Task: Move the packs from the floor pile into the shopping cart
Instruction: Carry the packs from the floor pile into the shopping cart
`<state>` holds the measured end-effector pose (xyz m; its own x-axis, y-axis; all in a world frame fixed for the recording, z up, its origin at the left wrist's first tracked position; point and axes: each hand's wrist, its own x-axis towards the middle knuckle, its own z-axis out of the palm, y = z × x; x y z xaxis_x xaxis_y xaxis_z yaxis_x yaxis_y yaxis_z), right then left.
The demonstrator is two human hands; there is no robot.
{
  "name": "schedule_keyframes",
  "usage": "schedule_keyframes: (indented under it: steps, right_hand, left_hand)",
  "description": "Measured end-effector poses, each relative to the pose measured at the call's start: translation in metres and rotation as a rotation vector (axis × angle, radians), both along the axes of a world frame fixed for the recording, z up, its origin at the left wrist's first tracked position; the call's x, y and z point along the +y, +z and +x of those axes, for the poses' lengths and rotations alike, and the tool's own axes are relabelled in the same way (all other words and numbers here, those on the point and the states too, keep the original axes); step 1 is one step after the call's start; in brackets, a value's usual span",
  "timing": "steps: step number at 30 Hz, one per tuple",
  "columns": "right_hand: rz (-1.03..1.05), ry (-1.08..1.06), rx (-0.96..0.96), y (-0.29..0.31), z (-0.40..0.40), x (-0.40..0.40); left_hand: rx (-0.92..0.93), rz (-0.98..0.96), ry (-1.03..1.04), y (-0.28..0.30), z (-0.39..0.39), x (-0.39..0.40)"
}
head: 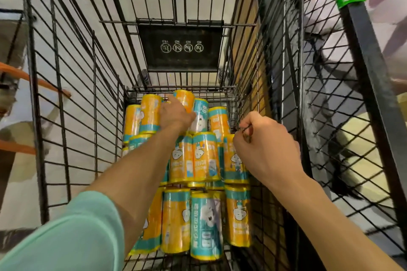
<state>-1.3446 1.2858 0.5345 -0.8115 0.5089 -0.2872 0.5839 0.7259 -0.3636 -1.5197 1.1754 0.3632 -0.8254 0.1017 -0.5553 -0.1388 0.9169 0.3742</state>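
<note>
Shopping cart (pixel 66 116): many packs (pixel 193 160) stacked along its floor, my left hand (pixel 176 114) flat on far-end packs, right hand (pixel 264 147) curled at the right wall, grip unclear; floor pile unseen.

- Black plate (pixel 179 47) on the shopping cart (pixel 66 94) seat flap shows four round pictograms, upside down: "YES" on one, "NO" on three.
- Packs (pixel 204 157): print too blurred to read.
</note>
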Motion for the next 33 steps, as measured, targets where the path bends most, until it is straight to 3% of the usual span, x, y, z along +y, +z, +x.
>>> schedule_keyframes:
  steps: [4, 9, 13, 17, 26, 33]
  right_hand:
    - [0.067, 0.049, 0.000, -0.002, -0.001, -0.002]
    - [0.150, 0.108, 0.024, -0.005, -0.001, -0.008]
    - [0.205, 0.171, -0.011, 0.002, 0.003, -0.013]
    - [0.093, 0.173, -0.095, 0.028, 0.005, -0.018]
    - [0.169, 0.296, -0.078, 0.117, 0.040, -0.055]
    - [0.190, 0.297, -0.038, 0.187, 0.078, -0.079]
  left_hand:
    - [0.033, -0.050, -0.098, 0.001, -0.005, -0.006]
    - [0.187, -0.142, -0.424, 0.021, -0.001, -0.015]
    - [0.213, -0.242, -0.661, 0.060, 0.015, -0.034]
    - [0.164, -0.301, -0.843, 0.121, 0.047, -0.059]
    - [0.271, -0.346, -0.791, 0.278, 0.113, -0.102]
    - [0.453, -0.255, -0.724, 0.378, 0.135, -0.137]
